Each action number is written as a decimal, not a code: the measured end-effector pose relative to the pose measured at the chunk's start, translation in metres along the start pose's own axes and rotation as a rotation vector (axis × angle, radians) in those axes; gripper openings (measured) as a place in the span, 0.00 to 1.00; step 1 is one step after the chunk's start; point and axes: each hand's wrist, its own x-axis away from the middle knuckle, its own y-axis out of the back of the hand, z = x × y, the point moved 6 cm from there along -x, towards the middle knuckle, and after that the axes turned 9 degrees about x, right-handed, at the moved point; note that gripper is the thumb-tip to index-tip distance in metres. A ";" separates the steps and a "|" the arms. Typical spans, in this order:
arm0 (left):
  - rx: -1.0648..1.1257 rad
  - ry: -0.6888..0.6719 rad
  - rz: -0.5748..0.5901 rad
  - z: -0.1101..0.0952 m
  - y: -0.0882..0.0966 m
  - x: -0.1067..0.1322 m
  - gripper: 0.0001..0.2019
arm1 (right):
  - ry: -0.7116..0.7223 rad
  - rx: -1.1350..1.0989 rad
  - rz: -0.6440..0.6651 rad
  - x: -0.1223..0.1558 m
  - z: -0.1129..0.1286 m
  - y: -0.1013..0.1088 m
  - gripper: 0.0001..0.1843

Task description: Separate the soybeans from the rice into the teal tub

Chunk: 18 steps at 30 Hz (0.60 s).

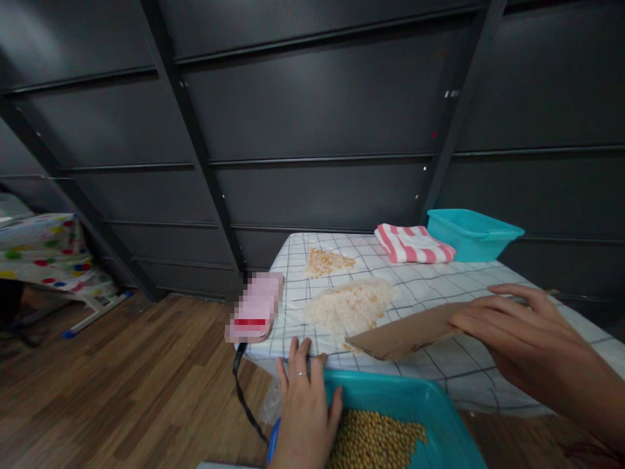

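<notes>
My left hand (303,407) grips the left rim of a teal tub (430,407) filled with tan beans (378,440), held at the table's near edge; its fingers curl over the rim. My right hand (527,335) lies on a brown cardboard sheet (403,332), fingers stretched along it and closed on its edge. The cardboard's tip rests beside a pile of white rice (349,303) mixed with some beans. A smaller pile of tan beans (327,262) lies farther back on the checked tablecloth (439,286).
A folded pink-and-white striped towel (413,242) and a second teal tub (471,233) stand at the table's far right. A pink device (254,307) with a black strap overhangs the left edge. Dark metal wall behind; wood floor and a dotted cloth (46,251) at left.
</notes>
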 end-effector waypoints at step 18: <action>0.033 0.021 0.000 0.001 -0.001 -0.001 0.13 | 0.082 -0.041 0.007 0.016 -0.007 0.014 0.19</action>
